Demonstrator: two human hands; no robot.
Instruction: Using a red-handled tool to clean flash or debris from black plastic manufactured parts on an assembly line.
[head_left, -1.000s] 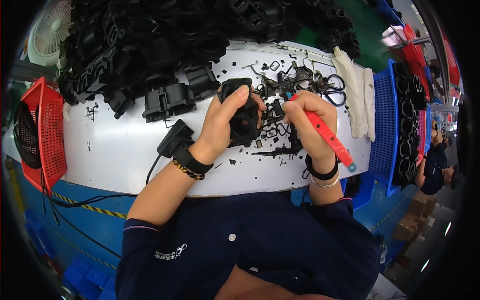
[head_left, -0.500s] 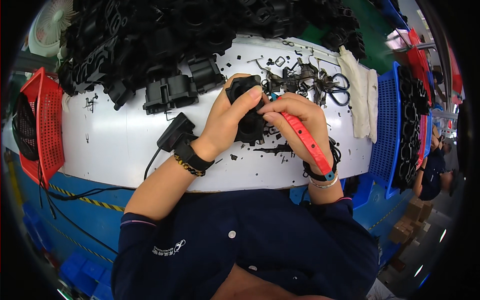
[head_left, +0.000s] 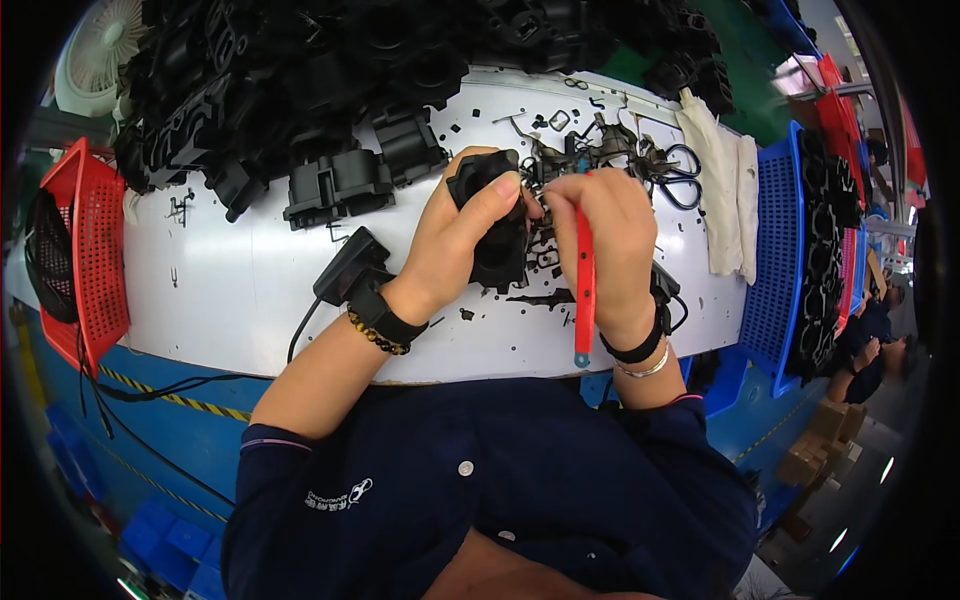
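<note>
My left hand (head_left: 452, 235) is wrapped round a black moulded plastic housing (head_left: 500, 255), its thumb lying across the upper part. Just to the right, my right hand (head_left: 612, 235) grips a slim tool with a flat red handle (head_left: 585, 290) and blue-green ends. The handle runs nearly upright in the picture, its lower end sticking out below my palm. The tool's upper tip is apart from the housing, over the loose scraps. Fingers of my left hand show at the housing's right edge.
Black housings (head_left: 340, 185) are piled along the back left. Scraps (head_left: 600, 150), black-handled scissors (head_left: 682, 178) and pale cloth gloves (head_left: 712, 190) lie at the right. A red basket (head_left: 100, 250) stands left, a blue crate (head_left: 772, 250) right. A corded black device (head_left: 350, 262) sits by my left wrist.
My right hand has turned, swinging the red-handled tool from a slant to nearly upright and away from the housing. My left hand keeps its hold with hardly any movement.
</note>
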